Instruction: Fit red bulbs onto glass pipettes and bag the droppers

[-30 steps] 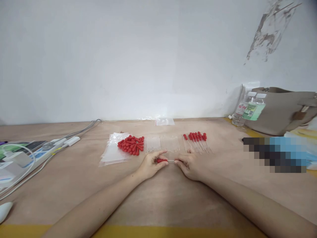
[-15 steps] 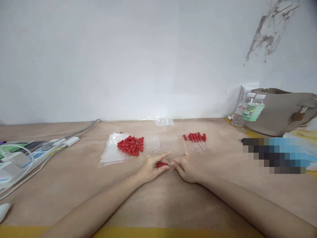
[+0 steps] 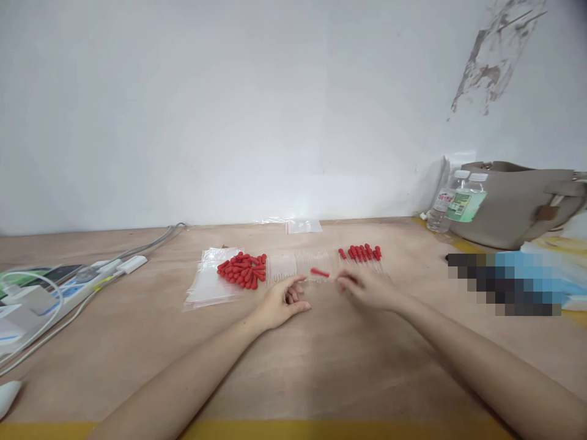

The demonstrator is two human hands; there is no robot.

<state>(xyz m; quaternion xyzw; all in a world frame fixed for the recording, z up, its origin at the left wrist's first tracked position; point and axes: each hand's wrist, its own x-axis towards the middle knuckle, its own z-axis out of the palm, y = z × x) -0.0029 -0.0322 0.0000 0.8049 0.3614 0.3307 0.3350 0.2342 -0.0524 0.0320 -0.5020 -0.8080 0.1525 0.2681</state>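
Note:
My right hand (image 3: pixel 369 288) pinches the thin glass end of a dropper, whose red rubber bulb (image 3: pixel 320 272) points left over the glass tubes. Fingers apart and curled, my left hand (image 3: pixel 280 304) holds nothing and rests just left of that dropper. Ahead of my hands lies a row of clear glass tubes (image 3: pixel 313 261). A heap of loose red rubber bulbs (image 3: pixel 242 271) is to their left, partly on clear plastic bags (image 3: pixel 211 284). To the right, several droppers with red bulbs (image 3: pixel 364 253) lie side by side, their glass stems partly hidden by my right hand.
At the left stand a power strip (image 3: pixel 76 282) with plugs and cables, and a white object at the edge. Two bottles (image 3: pixel 466 205) and a grey bag (image 3: pixel 509 208) are at the back right. A small plastic bag (image 3: pixel 304 227) lies by the wall.
My left hand has let go of the red bulb and opened. My right hand has moved right and up, carrying the dropper away from my left hand.

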